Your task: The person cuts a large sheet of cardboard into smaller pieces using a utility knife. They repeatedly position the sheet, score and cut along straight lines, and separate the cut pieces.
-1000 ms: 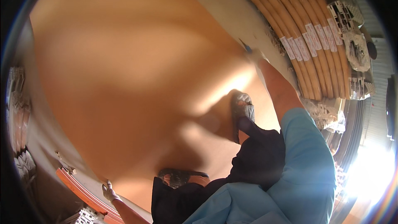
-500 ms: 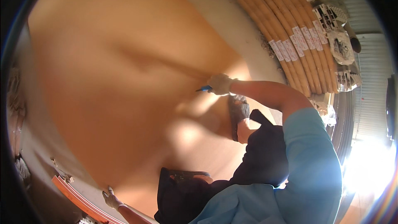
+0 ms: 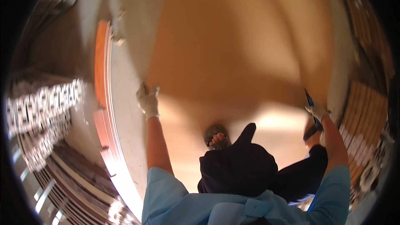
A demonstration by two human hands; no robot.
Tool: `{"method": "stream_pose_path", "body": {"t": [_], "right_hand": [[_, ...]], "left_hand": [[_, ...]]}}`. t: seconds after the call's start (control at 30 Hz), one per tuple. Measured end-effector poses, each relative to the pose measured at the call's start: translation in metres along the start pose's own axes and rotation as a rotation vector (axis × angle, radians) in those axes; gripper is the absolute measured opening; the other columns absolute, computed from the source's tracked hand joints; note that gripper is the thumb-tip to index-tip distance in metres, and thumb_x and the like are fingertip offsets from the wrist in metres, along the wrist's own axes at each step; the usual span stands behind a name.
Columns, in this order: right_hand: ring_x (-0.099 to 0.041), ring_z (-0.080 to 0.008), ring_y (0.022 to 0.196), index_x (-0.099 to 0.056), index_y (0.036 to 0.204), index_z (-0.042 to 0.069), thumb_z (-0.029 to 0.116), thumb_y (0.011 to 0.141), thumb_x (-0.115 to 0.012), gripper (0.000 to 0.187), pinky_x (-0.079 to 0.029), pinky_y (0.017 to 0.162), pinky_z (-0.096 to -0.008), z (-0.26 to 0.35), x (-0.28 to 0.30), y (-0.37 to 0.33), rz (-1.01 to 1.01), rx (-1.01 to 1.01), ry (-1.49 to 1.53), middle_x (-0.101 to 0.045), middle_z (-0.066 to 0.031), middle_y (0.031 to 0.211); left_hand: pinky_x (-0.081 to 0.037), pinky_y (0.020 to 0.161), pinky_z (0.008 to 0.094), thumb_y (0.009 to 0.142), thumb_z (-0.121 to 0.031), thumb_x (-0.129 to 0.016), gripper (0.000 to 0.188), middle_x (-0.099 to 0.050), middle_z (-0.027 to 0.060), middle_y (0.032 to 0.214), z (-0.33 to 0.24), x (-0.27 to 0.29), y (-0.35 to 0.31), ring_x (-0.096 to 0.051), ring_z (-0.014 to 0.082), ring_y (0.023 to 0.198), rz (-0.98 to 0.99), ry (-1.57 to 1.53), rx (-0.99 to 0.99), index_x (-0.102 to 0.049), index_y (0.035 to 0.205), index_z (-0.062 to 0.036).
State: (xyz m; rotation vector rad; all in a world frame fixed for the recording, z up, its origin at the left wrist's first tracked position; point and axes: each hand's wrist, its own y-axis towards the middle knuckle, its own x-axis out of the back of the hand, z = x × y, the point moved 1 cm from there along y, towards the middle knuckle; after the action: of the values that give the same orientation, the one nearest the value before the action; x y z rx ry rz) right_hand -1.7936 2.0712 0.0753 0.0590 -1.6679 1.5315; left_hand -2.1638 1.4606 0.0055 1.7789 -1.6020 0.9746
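Note:
A large brown sheet (image 3: 216, 50) lies flat on the floor beneath me. My left hand (image 3: 148, 102), in a pale glove, is at the sheet's left edge with thumb and finger apart. Over by the right edge, my gloved right hand (image 3: 317, 113) is closed around a slim blue tool (image 3: 309, 99), which looks like a utility knife. Its dark, narrow tip points away from me, close above or on the sheet; I cannot tell which. My sandalled foot (image 3: 217, 137) stands on the sheet between my hands.
Left of the sheet lies a long orange-and-white strip (image 3: 102, 66), with stacked pale profiles (image 3: 46, 104) beyond it. Bundled brown lengths (image 3: 362, 116) lie at the right. My other sandal (image 3: 311, 132) is close to my right hand.
The view has swung round, so the sheet now runs straight ahead of me. The blue tool stays in my right hand, and my left hand stays by the sheet's edge.

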Motion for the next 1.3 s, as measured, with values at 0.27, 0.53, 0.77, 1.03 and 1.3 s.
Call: {"method": "stream_pose_path", "body": {"t": [0.27,0.53,0.77,1.03,1.3], "right_hand": [[-0.049,-0.0154,0.054,-0.040,0.119,0.011,0.026,0.092,-0.051,0.033,-0.041,0.048,-0.0305,0.226,0.090,0.045,0.035,0.072,0.473,-0.051,-0.0064,0.074],[-0.059,-0.0382,0.091,-0.051,0.113,0.005,0.022,0.090,-0.051,0.029,-0.045,0.078,-0.0465,0.508,0.018,0.091,-0.131,0.844,0.246,-0.062,-0.0198,0.097],[-0.062,-0.0270,0.069,-0.048,0.116,0.003,0.023,0.091,-0.050,0.032,-0.049,0.064,-0.0400,0.559,0.029,0.087,0.158,0.691,0.456,-0.060,-0.0162,0.078],[-0.053,-0.0115,0.059,-0.046,0.123,0.002,0.020,0.090,-0.053,0.038,-0.044,0.053,-0.0285,0.537,0.026,0.087,0.176,0.687,0.560,-0.055,-0.0039,0.071],[-0.059,-0.0251,0.070,-0.041,0.129,0.003,0.023,0.091,-0.051,0.044,-0.046,0.066,-0.0369,0.522,0.013,0.092,0.018,0.828,0.508,-0.061,-0.0129,0.082]], "left_hand": [[-0.048,0.087,0.0319,0.068,-0.017,-0.080,0.057,-0.059,0.0121,0.110,-0.027,0.021,-0.004,-0.058,0.0216,0.099,0.021,-0.193,0.132,-0.057,0.118,0.0000],[-0.047,0.083,0.0251,0.068,-0.010,-0.079,0.053,-0.062,0.0081,0.106,0.012,0.013,0.009,-0.059,0.0152,0.095,0.099,-0.383,0.164,-0.058,0.114,0.0052],[-0.048,0.085,0.0271,0.071,-0.002,-0.075,0.048,-0.060,0.0109,0.111,0.019,0.009,0.008,-0.058,0.0188,0.101,0.127,-0.378,0.168,-0.058,0.116,0.0020],[-0.046,0.091,0.0310,0.070,-0.007,-0.077,0.050,-0.058,0.0138,0.115,0.010,0.017,0.006,-0.056,0.0226,0.107,0.142,-0.411,0.199,-0.059,0.115,0.0007],[-0.046,0.090,0.0308,0.070,-0.012,-0.078,0.050,-0.059,0.0136,0.113,-0.002,0.027,0.009,-0.058,0.0229,0.104,0.175,-0.296,0.139,-0.059,0.116,-0.0017]]}}
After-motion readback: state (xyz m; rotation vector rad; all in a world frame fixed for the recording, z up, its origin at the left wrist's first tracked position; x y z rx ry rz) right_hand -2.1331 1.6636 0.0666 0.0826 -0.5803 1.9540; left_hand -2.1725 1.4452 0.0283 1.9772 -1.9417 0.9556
